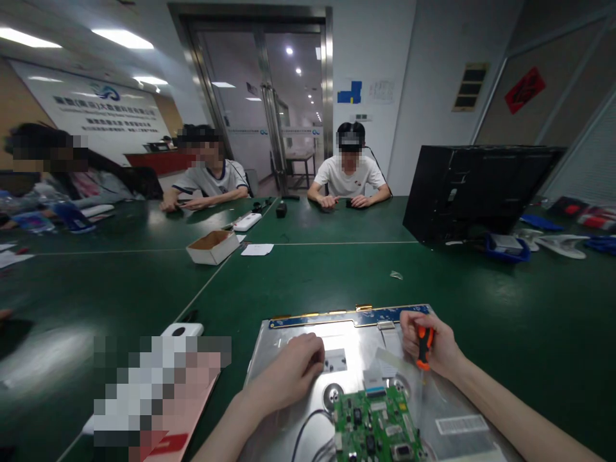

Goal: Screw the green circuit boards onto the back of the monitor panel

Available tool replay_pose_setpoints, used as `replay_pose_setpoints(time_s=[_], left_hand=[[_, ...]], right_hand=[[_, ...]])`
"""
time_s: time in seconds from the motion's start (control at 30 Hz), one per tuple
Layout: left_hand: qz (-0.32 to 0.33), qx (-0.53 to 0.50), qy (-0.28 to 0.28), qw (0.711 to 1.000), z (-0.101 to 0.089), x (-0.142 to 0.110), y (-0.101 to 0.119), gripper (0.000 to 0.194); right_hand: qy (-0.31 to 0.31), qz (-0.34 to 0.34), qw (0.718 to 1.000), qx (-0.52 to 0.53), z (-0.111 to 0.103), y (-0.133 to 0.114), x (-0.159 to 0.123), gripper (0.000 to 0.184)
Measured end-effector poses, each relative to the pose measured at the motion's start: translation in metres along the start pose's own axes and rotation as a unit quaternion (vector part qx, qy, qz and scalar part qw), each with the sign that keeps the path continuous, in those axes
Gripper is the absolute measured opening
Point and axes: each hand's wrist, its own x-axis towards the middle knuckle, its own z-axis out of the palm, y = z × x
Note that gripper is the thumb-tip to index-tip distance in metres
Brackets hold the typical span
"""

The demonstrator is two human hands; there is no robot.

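Note:
My right hand (440, 343) is closed round a screwdriver (424, 344) with an orange and black handle, its shaft pointing down. That hand is over the right side of a silver metal display panel (269, 350), near the blue circuit strip (332, 317) along its far edge. Curled fingers of my left hand (298, 366) rest above the panel's left part; whether they hold anything is hidden. Beside them is a pale rectangle (337, 361) with small dark bits on it, perhaps screws. A green circuit board (378, 423) lies on the panel's near part, joined to a flat cable.
Left of the panel lie a white device (183, 330) and a pink item (192, 398), partly blurred out. A small open box (212, 248) stands farther back. A large black monitor (462, 192) stands at right, near a blue tray (506, 249). Several people sit across the green table (308, 276).

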Motion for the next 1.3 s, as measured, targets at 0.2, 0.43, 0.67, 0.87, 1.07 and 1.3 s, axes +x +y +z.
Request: replay_pose_setpoints(time_s=[0.2,0.43,0.67,0.87,1.07,1.3], left_hand=[[-0.026,0.013,0.008,1.000,0.011,0.003,0.002,0.014],[-0.010,0.020,0.006,1.000,0.015,0.005,-0.004,0.016],[-0.002,0.013,0.013,1.000,0.018,0.002,-0.002,0.019],[0.007,-0.004,0.014,1.000,0.014,0.000,-0.001,0.020],[-0.002,-0.025,0.040,0.999,0.015,-0.001,0.002,0.018],[-0.017,-0.045,0.073,0.996,0.014,0.002,0.002,0.017]], right_hand=[[0.017,0.001,1.000,0.006,0.005,0.000,-0.006,0.022],[0.085,0.004,0.996,-0.012,0.019,-0.002,-0.002,0.028],[0.155,0.015,0.988,-0.009,0.045,-0.011,0.007,0.026],[0.196,0.021,0.980,-0.015,0.058,-0.013,0.006,0.022],[0.199,0.038,0.979,-0.028,0.063,-0.017,0.003,0.024],[0.187,0.039,0.980,-0.049,0.061,-0.019,0.002,0.023]])
